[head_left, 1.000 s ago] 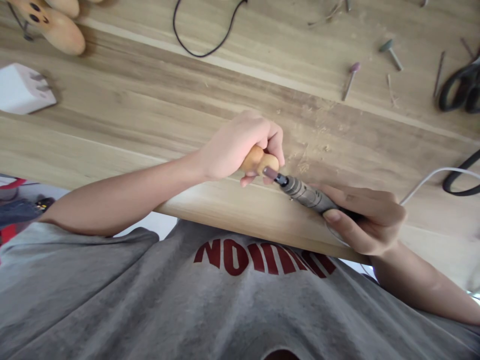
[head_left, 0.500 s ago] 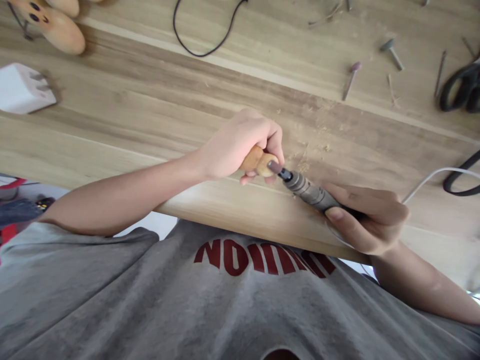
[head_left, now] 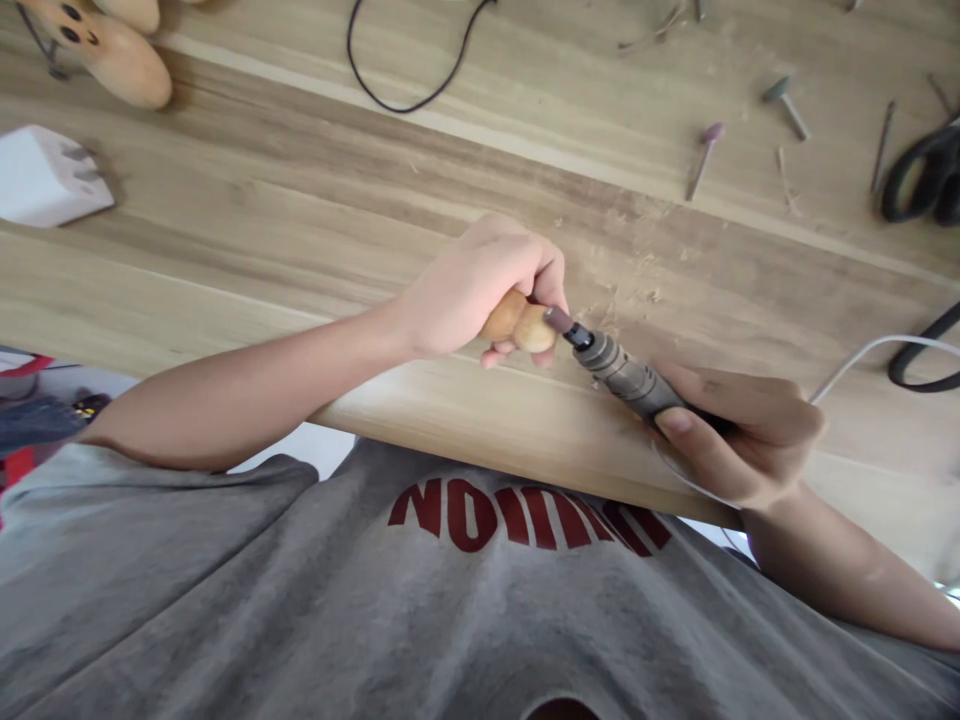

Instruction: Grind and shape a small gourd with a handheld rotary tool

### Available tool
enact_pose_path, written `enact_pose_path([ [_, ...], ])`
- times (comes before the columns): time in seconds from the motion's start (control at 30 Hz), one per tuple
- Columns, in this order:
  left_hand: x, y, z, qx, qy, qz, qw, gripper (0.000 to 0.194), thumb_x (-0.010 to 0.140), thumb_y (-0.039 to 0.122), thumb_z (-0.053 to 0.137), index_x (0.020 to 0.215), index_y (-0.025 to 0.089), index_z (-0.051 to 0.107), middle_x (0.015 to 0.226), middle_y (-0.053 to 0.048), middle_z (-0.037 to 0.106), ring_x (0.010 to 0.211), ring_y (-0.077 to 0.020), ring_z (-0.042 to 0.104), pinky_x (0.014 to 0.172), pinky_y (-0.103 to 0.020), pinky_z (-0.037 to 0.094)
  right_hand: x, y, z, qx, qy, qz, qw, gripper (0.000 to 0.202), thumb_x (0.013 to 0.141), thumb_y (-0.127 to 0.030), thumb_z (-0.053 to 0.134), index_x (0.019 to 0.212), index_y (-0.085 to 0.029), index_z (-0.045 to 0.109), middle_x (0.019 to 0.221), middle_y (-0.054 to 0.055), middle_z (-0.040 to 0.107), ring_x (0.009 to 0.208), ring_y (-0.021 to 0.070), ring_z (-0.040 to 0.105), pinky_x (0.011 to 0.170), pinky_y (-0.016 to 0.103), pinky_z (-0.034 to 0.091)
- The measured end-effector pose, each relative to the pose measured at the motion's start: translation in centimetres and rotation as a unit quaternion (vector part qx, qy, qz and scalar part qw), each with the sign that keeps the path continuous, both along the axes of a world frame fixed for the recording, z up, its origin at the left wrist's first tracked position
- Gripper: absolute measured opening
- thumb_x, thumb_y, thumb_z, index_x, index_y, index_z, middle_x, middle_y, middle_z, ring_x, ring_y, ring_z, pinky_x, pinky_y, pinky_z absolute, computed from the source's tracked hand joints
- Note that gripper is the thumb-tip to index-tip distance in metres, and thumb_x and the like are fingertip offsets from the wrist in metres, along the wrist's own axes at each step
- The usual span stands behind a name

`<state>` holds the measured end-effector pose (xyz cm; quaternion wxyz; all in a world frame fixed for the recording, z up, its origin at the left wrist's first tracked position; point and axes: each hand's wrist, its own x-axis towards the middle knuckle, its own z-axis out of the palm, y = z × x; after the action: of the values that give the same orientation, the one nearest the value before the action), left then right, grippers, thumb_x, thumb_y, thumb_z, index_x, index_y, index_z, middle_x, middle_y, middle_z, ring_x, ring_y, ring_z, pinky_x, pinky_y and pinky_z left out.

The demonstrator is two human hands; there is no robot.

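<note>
My left hand (head_left: pixel 499 270) is wrapped round a small gourd (head_left: pixel 514 320), yellow-brown with a pinched waist; its paler rounded end points right. In my right hand (head_left: pixel 739 430) is a grey rotary tool (head_left: pixel 622 375), held like a pen. A reddish-brown cylindrical grinding bit (head_left: pixel 559 320) sits in its tip, right by the gourd's upper right end; whether it touches the gourd I cannot tell. My left fingers hide part of the gourd. Fine shavings (head_left: pixel 645 265) lie on the wooden table (head_left: pixel 300 190) beyond the tool.
Loose bits lie at the far right, a pink-tipped one (head_left: pixel 705 160) and a green-tipped one (head_left: pixel 786 108), near black-handled scissors (head_left: pixel 919 175). A white power adapter (head_left: pixel 52 178) and gourds with painted faces (head_left: pixel 124 65) stand left. A black cord (head_left: pixel 412 105) loops at the back; a white cable (head_left: pixel 862 355) runs right.
The rotary tool has shifted slightly to the right and up, so its bit has moved from over the gourd's end to its upper edge. The left hand and gourd barely moved.
</note>
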<state>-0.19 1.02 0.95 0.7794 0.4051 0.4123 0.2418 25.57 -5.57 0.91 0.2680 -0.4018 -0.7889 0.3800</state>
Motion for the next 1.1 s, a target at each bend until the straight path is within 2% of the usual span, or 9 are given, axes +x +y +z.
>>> enact_pose_path([
  [0.13,-0.1,0.0,-0.1,0.008,-0.016,0.019,1.0,0.031,0.082,0.012,0.047,0.052,0.017,0.054,0.05,-0.002,0.064,0.034,-0.0074,0.049,0.032,-0.018,0.033,0.0,0.0,0.0,0.007,0.009,0.023,1.0,0.038,0.095,-0.023,0.056,0.13,-0.029,0.069,0.069,0.0,0.067,0.053,0.0151,0.064,0.042,0.025,0.046],
  [0.27,-0.2,0.0,-0.2,-0.002,-0.018,0.01,1.0,0.028,0.081,0.014,0.049,0.054,0.015,0.058,0.051,-0.002,0.065,0.033,-0.0081,0.047,0.031,-0.019,0.033,-0.1,-0.1,0.1,-0.003,-0.011,-0.004,1.0,0.032,0.097,-0.025,0.054,0.123,-0.029,0.073,0.067,0.0,0.066,0.056,0.0157,0.067,0.047,0.025,0.05],
  [0.4,-0.2,0.0,-0.2,0.003,-0.016,0.021,1.0,0.027,0.08,0.018,0.051,0.053,0.017,0.057,0.051,-0.003,0.065,0.035,-0.0091,0.049,0.032,-0.02,0.034,0.0,-0.1,0.0,0.004,0.006,0.017,1.0,0.035,0.095,-0.023,0.057,0.127,-0.028,0.071,0.075,0.001,0.072,0.056,0.0143,0.066,0.045,0.024,0.048],
  [0.57,0.0,-0.2,0.1,0.001,-0.005,0.007,1.0,0.027,0.078,0.017,0.049,0.052,0.018,0.051,0.047,-0.002,0.062,0.031,-0.009,0.045,0.031,-0.02,0.031,0.1,0.0,-0.2,-0.013,0.014,-0.006,1.0,0.024,0.094,-0.024,0.059,0.11,-0.025,0.077,0.065,0.001,0.069,0.057,0.0174,0.069,0.047,0.027,0.053],
  [0.73,0.1,-0.4,0.3,-0.006,-0.013,0.012,1.0,0.03,0.081,0.014,0.045,0.053,0.017,0.051,0.044,0.002,0.056,0.029,-0.0058,0.043,0.031,-0.016,0.028,0.0,-0.1,-0.1,-0.016,0.002,-0.015,1.0,0.029,0.097,-0.029,0.055,0.117,-0.026,0.076,0.059,0.0,0.061,0.06,0.0185,0.07,0.05,0.028,0.054],
  [0.83,0.0,-0.5,-0.1,0.019,-0.032,0.034,0.999,0.031,0.082,0.014,0.046,0.052,0.017,0.051,0.041,0.002,0.051,0.029,-0.0067,0.043,0.031,-0.017,0.026,0.1,-0.1,-0.2,-0.012,0.015,-0.006,1.0,0.028,0.095,-0.025,0.058,0.116,-0.025,0.077,0.062,0.0,0.063,0.058,0.0163,0.068,0.049,0.026,0.052],
  [0.93,0.0,-0.7,-0.5,0.047,-0.046,0.057,0.996,0.027,0.081,0.012,0.048,0.055,0.018,0.055,0.044,0.001,0.057,0.031,-0.0078,0.044,0.03,-0.02,0.025,0.1,0.0,-0.3,0.0,0.025,0.017,1.0,0.036,0.094,-0.023,0.059,0.126,-0.026,0.073,0.064,0.0,0.064,0.051,0.0133,0.061,0.044,0.024,0.046],
  [1.0,0.0,-0.8,-0.7,0.059,-0.048,0.078,0.994,0.027,0.081,0.01,0.047,0.057,0.018,0.056,0.047,-0.001,0.061,0.033,-0.0082,0.047,0.029,-0.021,0.026,0.1,0.0,-0.3,0.006,0.025,0.03,0.999,0.041,0.093,-0.022,0.059,0.132,-0.027,0.07,0.07,0.001,0.068,0.053,0.0131,0.061,0.044,0.024,0.045],
  [1.1,0.0,-0.9,-0.6,0.079,-0.031,0.101,0.991,0.028,0.083,0.011,0.049,0.056,0.018,0.056,0.05,-0.001,0.061,0.034,-0.0078,0.048,0.029,-0.021,0.027,0.1,0.0,-0.2,-0.002,0.021,0.012,1.0,0.04,0.093,-0.02,0.059,0.131,-0.027,0.071,0.069,0.001,0.068,0.057,0.0132,0.063,0.048,0.023,0.047],
])
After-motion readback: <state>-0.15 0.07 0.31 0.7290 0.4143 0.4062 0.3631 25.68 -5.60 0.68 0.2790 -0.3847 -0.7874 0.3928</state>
